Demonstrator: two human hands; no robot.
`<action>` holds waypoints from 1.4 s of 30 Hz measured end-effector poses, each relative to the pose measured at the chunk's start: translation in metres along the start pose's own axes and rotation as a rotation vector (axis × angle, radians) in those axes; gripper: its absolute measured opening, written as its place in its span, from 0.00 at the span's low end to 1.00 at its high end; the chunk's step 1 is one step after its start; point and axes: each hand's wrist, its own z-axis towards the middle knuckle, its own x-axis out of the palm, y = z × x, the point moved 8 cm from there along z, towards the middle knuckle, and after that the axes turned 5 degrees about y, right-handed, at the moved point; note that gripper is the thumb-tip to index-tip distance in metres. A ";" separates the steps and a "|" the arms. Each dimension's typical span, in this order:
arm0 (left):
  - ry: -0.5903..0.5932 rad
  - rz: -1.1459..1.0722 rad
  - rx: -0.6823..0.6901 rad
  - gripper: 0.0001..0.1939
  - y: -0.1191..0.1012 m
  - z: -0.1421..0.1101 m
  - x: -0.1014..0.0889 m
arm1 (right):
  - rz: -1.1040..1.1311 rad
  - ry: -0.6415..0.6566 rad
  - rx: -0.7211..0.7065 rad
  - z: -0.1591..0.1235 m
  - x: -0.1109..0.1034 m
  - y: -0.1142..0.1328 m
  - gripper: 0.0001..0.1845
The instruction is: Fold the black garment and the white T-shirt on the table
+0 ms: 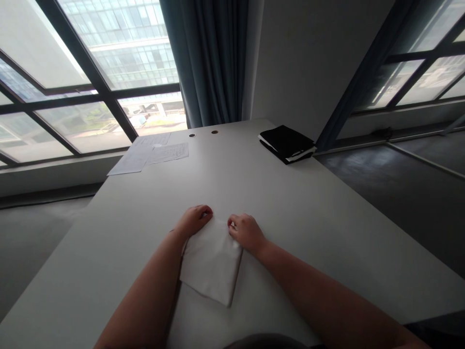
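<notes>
A folded white cloth lies flat on the white table in front of me. My left hand rests at the cloth's far left corner with its fingers curled and pinched on the edge. My right hand sits at the far right corner, fingers also curled onto the cloth's edge. The two hands are a small gap apart, both forearms lying over the table on either side of the cloth.
Several printed paper sheets lie at the far left of the table. A black folded item on white papers sits at the far right edge. Two cable holes are near the back edge, with a blue curtain and windows behind.
</notes>
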 end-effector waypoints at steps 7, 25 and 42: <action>-0.015 0.283 -0.212 0.16 -0.006 -0.013 -0.014 | -0.030 -0.130 -0.095 -0.011 -0.017 0.013 0.11; -0.242 0.347 -0.610 0.30 0.002 -0.211 0.043 | 0.002 0.307 -0.659 0.046 0.046 0.108 0.20; -0.381 0.090 -0.306 0.24 0.018 -0.076 -0.006 | -0.121 -0.135 -0.191 0.027 -0.032 0.015 0.16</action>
